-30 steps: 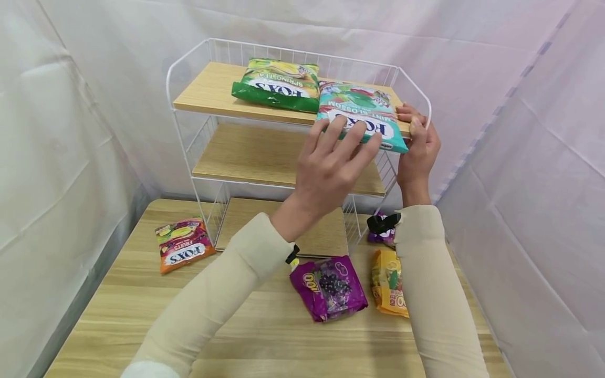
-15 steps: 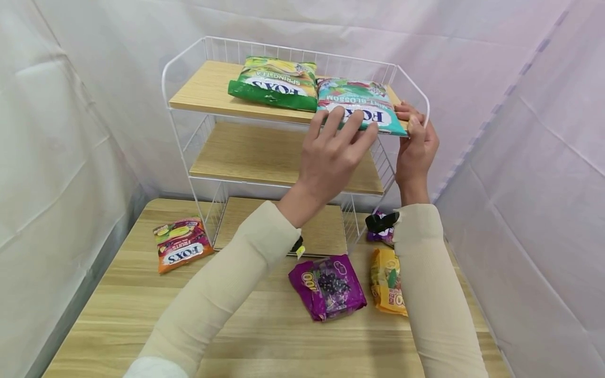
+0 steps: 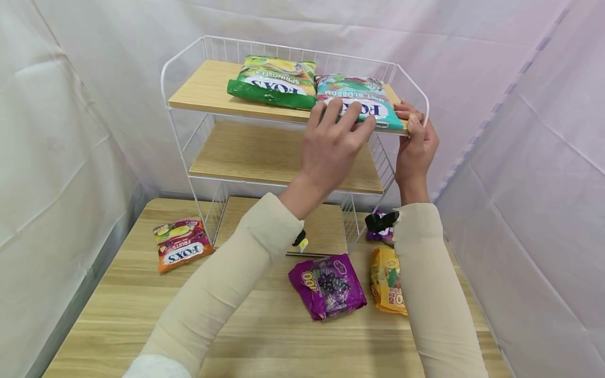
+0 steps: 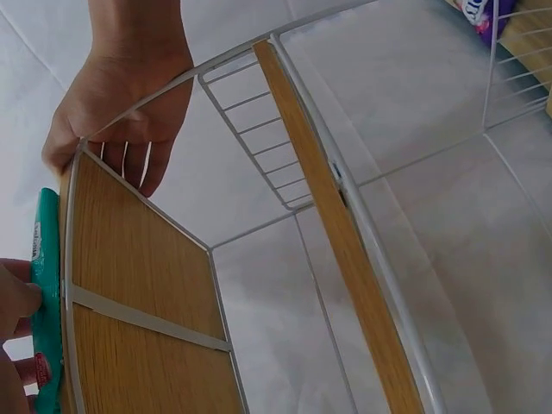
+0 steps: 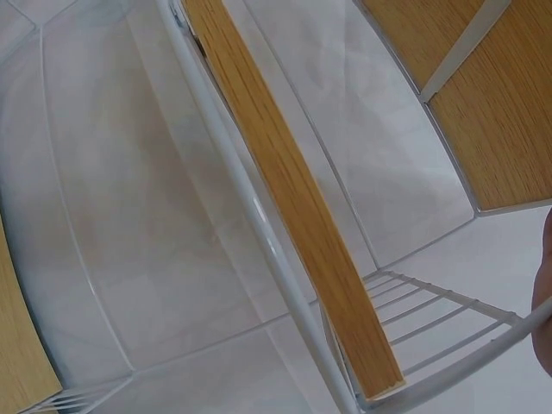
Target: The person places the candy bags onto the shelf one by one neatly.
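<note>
My L hand (image 3: 333,139) grips the FOX'S Mint Blossom bag (image 3: 352,90), under its fingers on the top shelf (image 3: 203,86); my R hand (image 3: 418,152) holds the shelf's corner, just rt of it. Prob. seating step; next, I'd nudge bag back, let go.

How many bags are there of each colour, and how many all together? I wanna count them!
Purple bags: 2 (one is partly hidden)
Green bag: 1
Teal bag: 1
Yellow bag: 1
Red-and-orange bag: 1
Total: 6 bags that show
</note>
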Available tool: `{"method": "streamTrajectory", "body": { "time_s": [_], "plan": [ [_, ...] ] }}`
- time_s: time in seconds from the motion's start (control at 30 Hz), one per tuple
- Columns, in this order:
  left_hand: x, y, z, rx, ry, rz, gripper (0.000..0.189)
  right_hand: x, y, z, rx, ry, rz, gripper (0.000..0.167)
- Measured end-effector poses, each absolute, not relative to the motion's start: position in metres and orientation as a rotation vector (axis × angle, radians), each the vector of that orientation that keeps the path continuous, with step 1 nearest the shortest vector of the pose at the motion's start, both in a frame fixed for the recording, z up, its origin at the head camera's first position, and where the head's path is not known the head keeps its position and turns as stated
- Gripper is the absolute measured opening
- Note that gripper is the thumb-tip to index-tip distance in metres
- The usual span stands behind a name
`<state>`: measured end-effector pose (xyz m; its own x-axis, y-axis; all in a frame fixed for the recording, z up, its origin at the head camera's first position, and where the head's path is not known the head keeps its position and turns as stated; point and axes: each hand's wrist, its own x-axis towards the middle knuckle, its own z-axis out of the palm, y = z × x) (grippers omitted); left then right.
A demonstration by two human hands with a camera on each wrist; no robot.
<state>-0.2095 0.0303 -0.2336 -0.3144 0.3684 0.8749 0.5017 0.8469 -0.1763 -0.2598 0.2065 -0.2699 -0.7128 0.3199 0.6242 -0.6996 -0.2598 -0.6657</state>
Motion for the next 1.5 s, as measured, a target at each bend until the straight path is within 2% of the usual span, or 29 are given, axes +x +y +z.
{"method": "streamTrajectory", "body": {
  "time_s": [0.5, 1.5],
  "plan": [
    [-0.214, 0.030, -0.227, -0.659, -2.133, -0.069, 0.030, -0.258, 0.206, -0.270, 0.463, -1.372, 1.992, 0.028],
    [-0.227, 0.026, -0.220, -0.735, -2.310, -0.028, 0.041, -0.258, 0.205, -0.271, 0.467, -1.381, 1.986, 0.028]
  ]
}}
